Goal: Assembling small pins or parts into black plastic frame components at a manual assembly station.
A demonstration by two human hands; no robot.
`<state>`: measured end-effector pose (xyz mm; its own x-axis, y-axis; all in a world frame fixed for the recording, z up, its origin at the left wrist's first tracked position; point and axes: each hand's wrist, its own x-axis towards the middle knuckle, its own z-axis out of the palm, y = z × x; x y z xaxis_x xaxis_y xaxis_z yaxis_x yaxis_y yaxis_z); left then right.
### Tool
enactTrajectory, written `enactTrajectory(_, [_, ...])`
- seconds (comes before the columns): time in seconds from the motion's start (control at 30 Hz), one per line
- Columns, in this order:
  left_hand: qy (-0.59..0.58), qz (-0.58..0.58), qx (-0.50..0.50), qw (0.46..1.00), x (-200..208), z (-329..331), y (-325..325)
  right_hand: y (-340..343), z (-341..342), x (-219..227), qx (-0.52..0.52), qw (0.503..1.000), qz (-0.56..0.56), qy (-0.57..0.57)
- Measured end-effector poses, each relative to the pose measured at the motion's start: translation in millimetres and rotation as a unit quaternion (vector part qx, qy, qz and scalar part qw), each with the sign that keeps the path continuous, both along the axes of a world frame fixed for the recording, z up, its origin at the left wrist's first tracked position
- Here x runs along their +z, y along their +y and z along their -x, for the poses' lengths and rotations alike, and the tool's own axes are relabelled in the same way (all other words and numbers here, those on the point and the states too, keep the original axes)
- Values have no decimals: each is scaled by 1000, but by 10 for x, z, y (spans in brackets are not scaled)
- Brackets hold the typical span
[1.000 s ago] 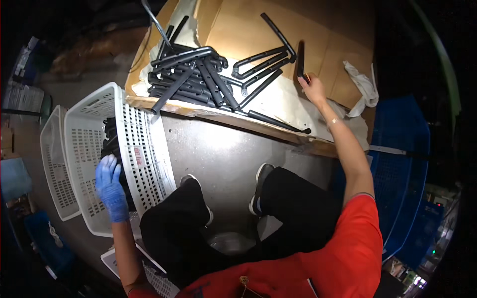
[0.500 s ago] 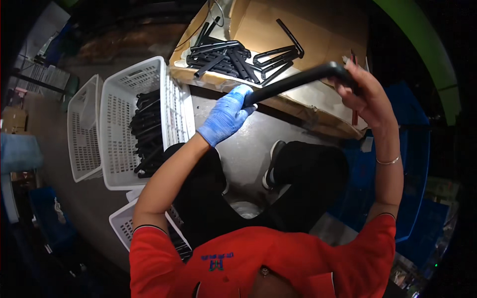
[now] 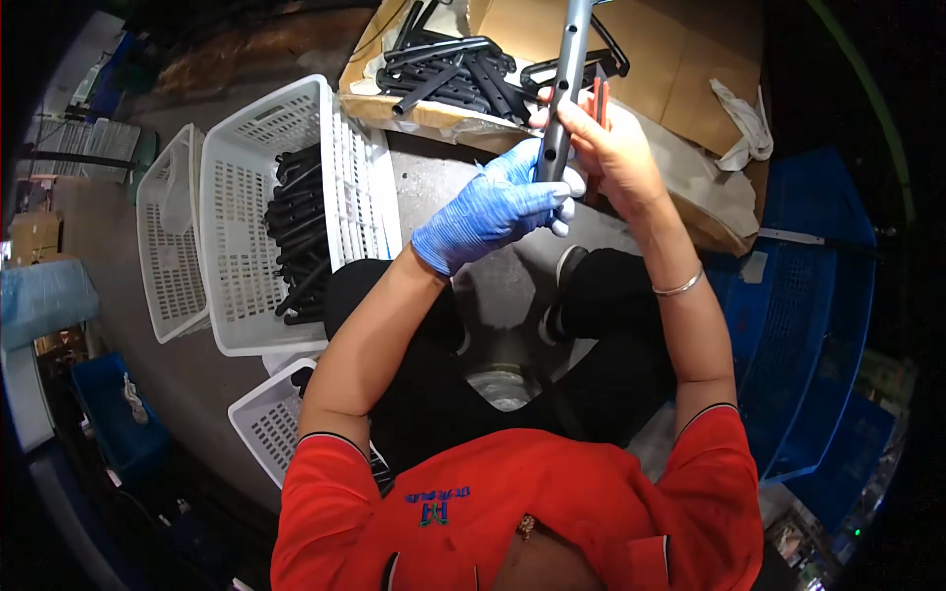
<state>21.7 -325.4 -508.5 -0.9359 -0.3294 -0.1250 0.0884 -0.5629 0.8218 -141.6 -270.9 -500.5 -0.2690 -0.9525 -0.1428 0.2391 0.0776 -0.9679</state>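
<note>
My left hand [image 3: 498, 209], in a blue glove with pale fingertips, grips the lower end of a black tube [image 3: 567, 84]. The tube stands nearly upright in the picture, with a row of round holes along the side that shows; its top end runs out of view. My bare right hand [image 3: 616, 148] is closed around a slim red-handled tool [image 3: 600, 98] with a dark tip; its exact kind is unclear. The thumb and fingers of that hand lie against the tube, just above the glove. Beyond my hands, a pile of similar black tubes [image 3: 448, 74] lies in a cardboard box.
The open cardboard box [image 3: 680, 59] has a crumpled white sheet [image 3: 741, 126] on its right rim. At left stands a white plastic basket [image 3: 232, 207] holding more black tubes [image 3: 299, 231], with a second basket [image 3: 169, 236] beside it. Blue crates [image 3: 788, 325] are at right.
The tube has swung from a slant to nearly upright and moved right. My right hand has left the tube's bent end, come inward and taken hold of the red-handled tool.
</note>
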Motion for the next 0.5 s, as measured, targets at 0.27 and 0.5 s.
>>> enactTrajectory(0.27, [-78, 74, -1, 994, 48, 23, -127, -24, 7, -42, 34, 992, 31, 115])
enactTrajectory(0.5, [-58, 66, 31, 996, -26, -40, -126, 41, -69, -77, -40, 942, 32, 332])
